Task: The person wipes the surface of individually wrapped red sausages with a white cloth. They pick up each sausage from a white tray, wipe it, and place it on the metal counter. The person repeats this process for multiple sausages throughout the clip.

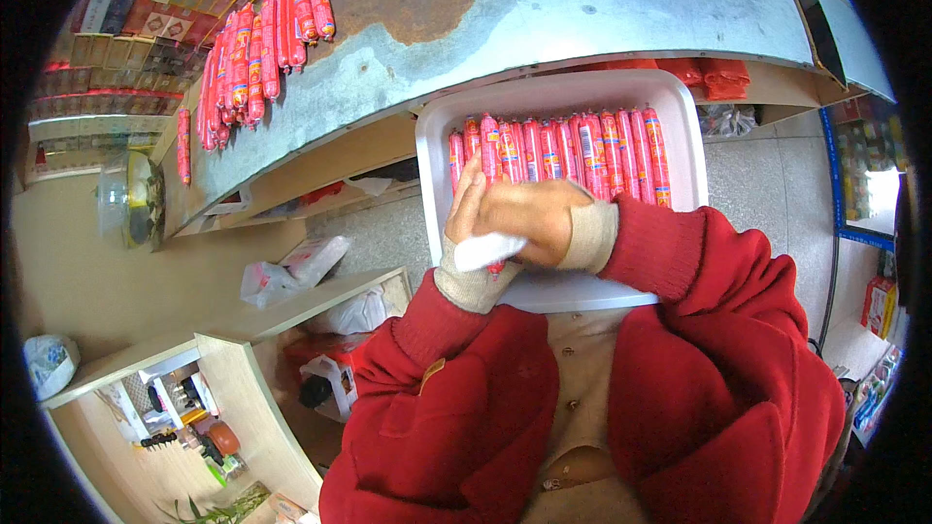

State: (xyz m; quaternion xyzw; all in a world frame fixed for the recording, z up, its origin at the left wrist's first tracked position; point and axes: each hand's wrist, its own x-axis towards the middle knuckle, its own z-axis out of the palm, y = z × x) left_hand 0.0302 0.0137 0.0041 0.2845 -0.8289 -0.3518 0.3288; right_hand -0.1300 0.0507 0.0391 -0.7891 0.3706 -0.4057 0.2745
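Observation:
Pink-wrapped sausages (592, 150) stand side by side in a row in a white plastic tub (687, 136) in front of me. Over the tub's near left part, my two hands meet. My left hand (465, 206) is closed round one sausage (490, 141), whose lower end pokes out under the hands. Across it lies my right hand (539, 217), smeared by motion, its fingers mostly hidden. A white piece of cloth or tissue (488, 251) sticks out from beneath the right hand, seemingly gripped by it and touching the sausage. Both wrists show beige cuffs under red sleeves.
More pink sausages (243, 58) lie in a pile on the worn grey-blue counter (602, 10), one (184, 147) apart from them. A shelf (228, 349) with bags stands at left. Stacked boxes (146, 19) fill the far left. A blue-framed glass case (864, 175) is at right.

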